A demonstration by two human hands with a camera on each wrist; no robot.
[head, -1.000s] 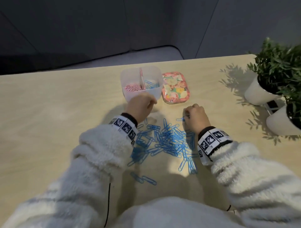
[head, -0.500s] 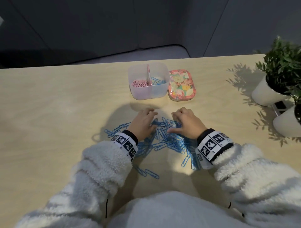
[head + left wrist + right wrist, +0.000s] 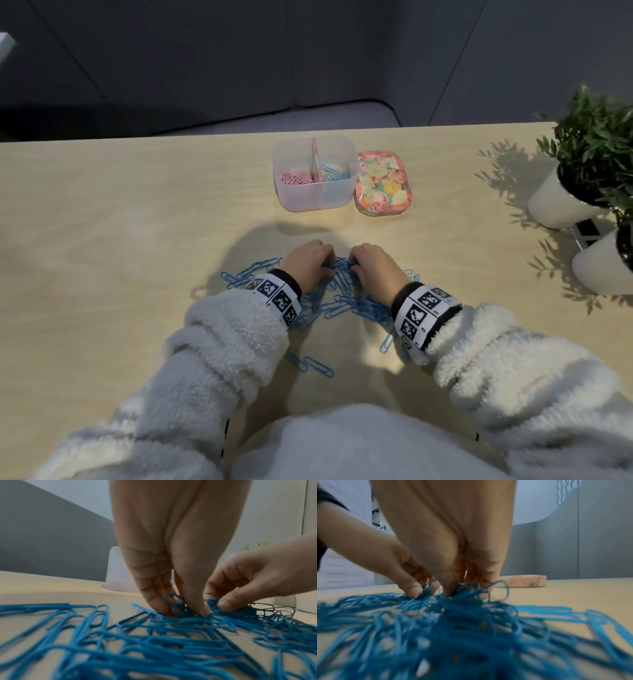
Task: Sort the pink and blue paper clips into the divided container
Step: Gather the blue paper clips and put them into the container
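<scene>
A pile of blue paper clips (image 3: pixel 342 301) lies on the wooden table (image 3: pixel 120 222) in front of me. Both hands are down on its far edge, side by side. My left hand (image 3: pixel 308 262) pinches blue clips (image 3: pixel 175 603) between thumb and curled fingers. My right hand (image 3: pixel 371 265) also pinches a tuft of blue clips (image 3: pixel 467 589) with curled fingers. The translucent divided container (image 3: pixel 315 197) stands farther back, with pink clips (image 3: pixel 295 178) in its left half and blue clips (image 3: pixel 334 173) in its right half.
A floral lid (image 3: pixel 382 181) lies just right of the container. Two white pots with green plants (image 3: pixel 561 202) stand at the table's right edge. A few stray blue clips (image 3: pixel 315 365) lie nearer my body. The table's far edge borders a dark floor.
My left hand has come back from the container to the pile. Both hands have closed in together on the pile's far edge, and their fingers have curled onto clips.
</scene>
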